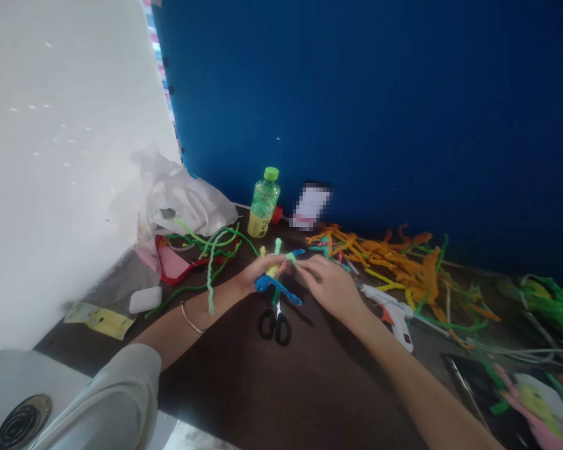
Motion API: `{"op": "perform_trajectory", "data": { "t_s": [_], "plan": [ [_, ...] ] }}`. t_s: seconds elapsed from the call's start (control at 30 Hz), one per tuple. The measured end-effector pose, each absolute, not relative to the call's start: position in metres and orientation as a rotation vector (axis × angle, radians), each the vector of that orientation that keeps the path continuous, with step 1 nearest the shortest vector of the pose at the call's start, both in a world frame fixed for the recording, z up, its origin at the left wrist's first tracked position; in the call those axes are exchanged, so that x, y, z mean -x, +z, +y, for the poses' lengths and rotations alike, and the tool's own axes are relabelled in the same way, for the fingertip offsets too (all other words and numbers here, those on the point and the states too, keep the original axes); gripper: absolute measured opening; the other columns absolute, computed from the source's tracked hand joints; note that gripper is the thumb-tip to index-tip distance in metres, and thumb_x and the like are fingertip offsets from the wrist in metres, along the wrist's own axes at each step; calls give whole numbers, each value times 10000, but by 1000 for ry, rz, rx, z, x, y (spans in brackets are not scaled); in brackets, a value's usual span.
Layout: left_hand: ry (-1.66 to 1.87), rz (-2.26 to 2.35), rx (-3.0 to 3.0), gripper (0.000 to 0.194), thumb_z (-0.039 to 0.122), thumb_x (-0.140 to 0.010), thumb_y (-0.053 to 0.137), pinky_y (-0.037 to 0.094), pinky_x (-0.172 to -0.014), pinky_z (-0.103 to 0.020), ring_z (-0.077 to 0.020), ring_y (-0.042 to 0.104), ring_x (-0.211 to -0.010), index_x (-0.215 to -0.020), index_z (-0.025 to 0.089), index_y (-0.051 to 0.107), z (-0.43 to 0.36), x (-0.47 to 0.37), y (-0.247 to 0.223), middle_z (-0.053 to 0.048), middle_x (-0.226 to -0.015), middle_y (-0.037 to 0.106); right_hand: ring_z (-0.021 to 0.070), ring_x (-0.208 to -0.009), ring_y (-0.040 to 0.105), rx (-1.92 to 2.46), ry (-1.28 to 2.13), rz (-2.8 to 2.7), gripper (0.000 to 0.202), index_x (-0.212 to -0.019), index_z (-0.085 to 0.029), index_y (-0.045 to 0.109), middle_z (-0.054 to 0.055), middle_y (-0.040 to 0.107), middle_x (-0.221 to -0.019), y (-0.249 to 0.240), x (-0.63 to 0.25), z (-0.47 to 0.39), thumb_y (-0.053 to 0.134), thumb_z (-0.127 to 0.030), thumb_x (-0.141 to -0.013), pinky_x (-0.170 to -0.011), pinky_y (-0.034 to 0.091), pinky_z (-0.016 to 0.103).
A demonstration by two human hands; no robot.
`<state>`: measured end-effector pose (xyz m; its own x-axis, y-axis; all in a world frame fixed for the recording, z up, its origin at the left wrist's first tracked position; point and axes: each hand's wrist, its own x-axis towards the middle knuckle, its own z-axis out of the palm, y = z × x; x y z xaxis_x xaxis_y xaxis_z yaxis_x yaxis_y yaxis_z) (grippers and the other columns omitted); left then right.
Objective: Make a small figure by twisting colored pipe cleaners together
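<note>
My left hand (261, 270) is closed around a small fuzzy pipe-cleaner piece (281, 290) with blue, yellow and pale green parts. One blue strand sticks out below the fingers, and a pale green one points up. My right hand (327, 280) comes in from the right, thumb and fingers pinched at a pale green pipe-cleaner end (291, 257) beside the left fingertips. The fingers partly hide how the parts join. Just below the hands, black-handled scissors (274, 326) lie on the dark table (263, 387).
Behind the hands stand a green-capped bottle (264, 205) and a blurred-out phone (311, 206). Orange pipe cleaners (403, 269) and a white glue gun (396, 315) lie right. Left are green pipe cleaners (211, 275), a plastic bag (197, 203), a white case (145, 300) and a yellow packet (101, 320).
</note>
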<state>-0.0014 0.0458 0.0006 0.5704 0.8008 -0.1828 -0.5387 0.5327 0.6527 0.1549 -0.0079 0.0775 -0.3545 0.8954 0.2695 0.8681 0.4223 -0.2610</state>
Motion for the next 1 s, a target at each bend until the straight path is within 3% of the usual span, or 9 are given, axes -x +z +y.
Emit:
{"op": "perform_trajectory", "data": {
  "t_s": [0.23, 0.43, 0.63, 0.83, 1.0],
  "plan": [
    [674, 536, -498, 82, 138, -704, 591, 371, -429, -118, -34, 483, -446, -651, 92, 547, 41, 4, 8, 10, -518, 507, 178, -772, 603, 1418, 372, -2316, 194, -796, -210, 675, 43, 659, -828, 79, -170, 4, 485, -254, -802, -699, 452, 285],
    [549, 547, -677, 114, 150, -641, 648, 373, -422, -128, -40, 493, -449, -662, 87, 555, 38, 3, 2, -2, -529, 531, 174, -801, 609, 1428, 503, -2420, 176, -822, -208, 681, 34, 677, -853, 86, -181, 16, 518, -247, -768, -717, 445, 265],
    [524, 630, -737, 112, 131, -611, 666, 409, -441, -156, -70, 533, -467, -655, 78, 579, 37, 0, 4, -32, -531, 570, 175, -770, 593, 1473, 124, -2648, 165, -780, -216, 675, 33, 673, -833, 101, -174, 19, 524, -281, -776, -665, 377, 269],
    [562, 674, -732, 132, 123, -607, 684, 443, -486, -179, -92, 573, -508, -657, 72, 572, 36, -3, 4, -46, -548, 597, 169, -748, 548, 1345, -348, -2876, 176, -712, -175, 631, 51, 629, -748, 113, -161, 15, 479, -194, -800, -644, 262, 283],
    [697, 664, -701, 145, 145, -612, 681, 428, -504, -168, -70, 558, -513, -648, 65, 566, 37, -6, 4, -27, -545, 591, 170, -715, 518, 1331, -561, -2858, 179, -699, -152, 600, 72, 606, -750, 117, -151, 7, 446, -113, -781, -653, 239, 302]
  ]
}}
